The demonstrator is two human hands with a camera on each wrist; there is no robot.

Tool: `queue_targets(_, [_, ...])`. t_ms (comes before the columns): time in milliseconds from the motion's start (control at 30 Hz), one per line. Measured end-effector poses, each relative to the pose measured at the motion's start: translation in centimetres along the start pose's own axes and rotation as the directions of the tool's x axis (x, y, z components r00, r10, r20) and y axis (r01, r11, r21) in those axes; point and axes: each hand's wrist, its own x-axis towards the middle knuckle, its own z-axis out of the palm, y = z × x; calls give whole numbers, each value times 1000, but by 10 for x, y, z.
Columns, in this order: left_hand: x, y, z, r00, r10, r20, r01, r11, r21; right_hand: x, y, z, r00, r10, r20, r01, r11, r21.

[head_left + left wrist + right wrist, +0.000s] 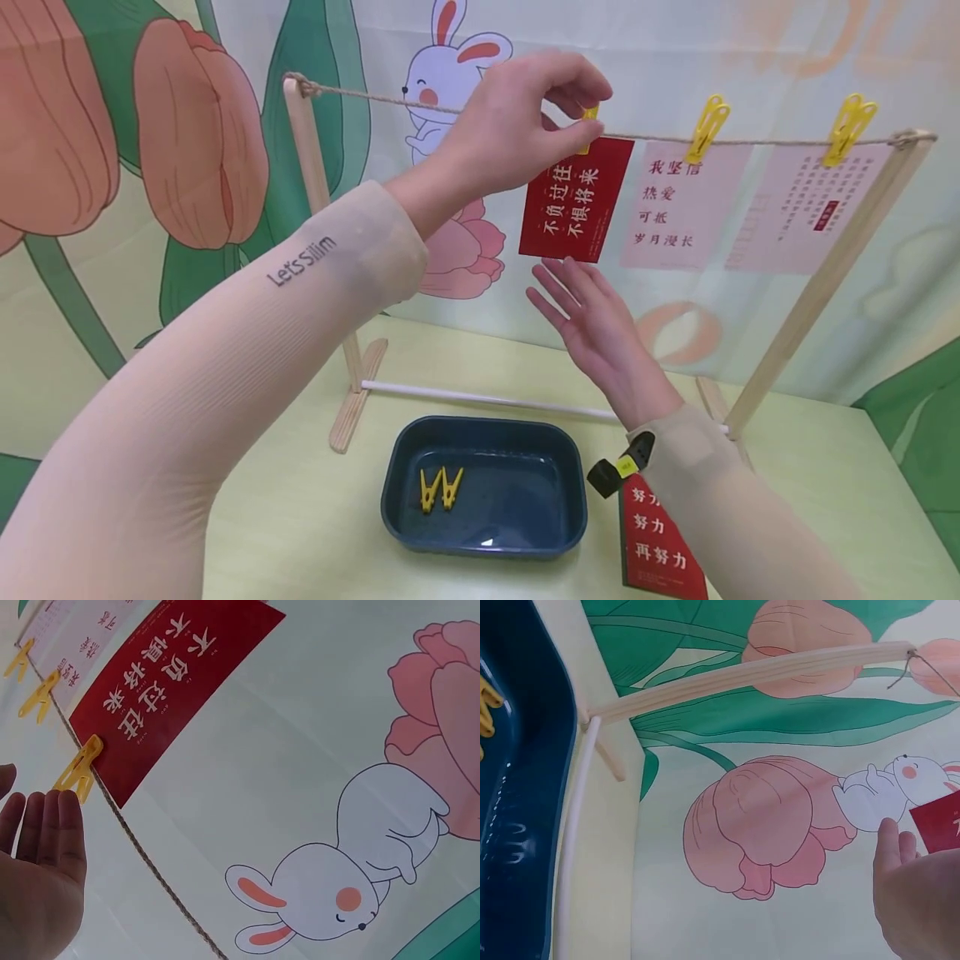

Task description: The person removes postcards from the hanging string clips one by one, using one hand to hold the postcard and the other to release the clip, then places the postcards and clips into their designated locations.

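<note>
A red card (573,200) with white Chinese characters hangs from the twine (154,866), clipped by a yellow clothespin (84,761). My left hand (517,117) is right at this clothespin, its thumb and fingers parted around the handle end in the head view. From the left wrist, the fingers look nearly straight, with the tips close to the handles. Just below the card's lower edge, my right hand (600,333) is raised palm up with its fingers extended. In the right wrist view, the right hand (919,900) overlaps a corner of the card and grips nothing.
Two pink cards (686,208) hang farther right under yellow clothespins (708,129). Wooden posts (825,292) hold the twine, with a white rod (480,398) low between them. A blue basin (517,500) contains two yellow clothespins (441,489). Another red card (656,542) lies beneath my right forearm.
</note>
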Motion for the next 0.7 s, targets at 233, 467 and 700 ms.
queue_targets(233, [6, 3, -3, 1000, 4, -22, -2, 997, 75, 3, 0, 4, 1000, -8, 16, 6, 996, 88])
queue_targets(467, [17, 1, -4, 999, -36, -26, 39, 990, 135, 6, 0, 9, 1000, -25, 4, 24, 988, 153])
queue_targets(700, [25, -5, -4, 979, -190, 77, 179, 975, 133, 6, 2, 13, 999, -36, -30, 42, 972, 231])
